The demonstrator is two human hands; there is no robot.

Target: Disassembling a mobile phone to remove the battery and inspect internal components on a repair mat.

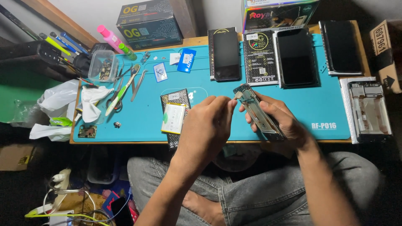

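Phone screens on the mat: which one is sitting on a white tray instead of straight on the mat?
The far-right black screen, at the mat's top right corner. It rests on a white tray; the other two black screens lie left of it without one.

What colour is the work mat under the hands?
Teal blue work mat, with white markings; seen in the head view, the only one.

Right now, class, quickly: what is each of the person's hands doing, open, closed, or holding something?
Left hand: fingers curled, fingertips pinching at the top end of the phone frame.
Right hand: closed around the phone frame, holding it above the blue mat.
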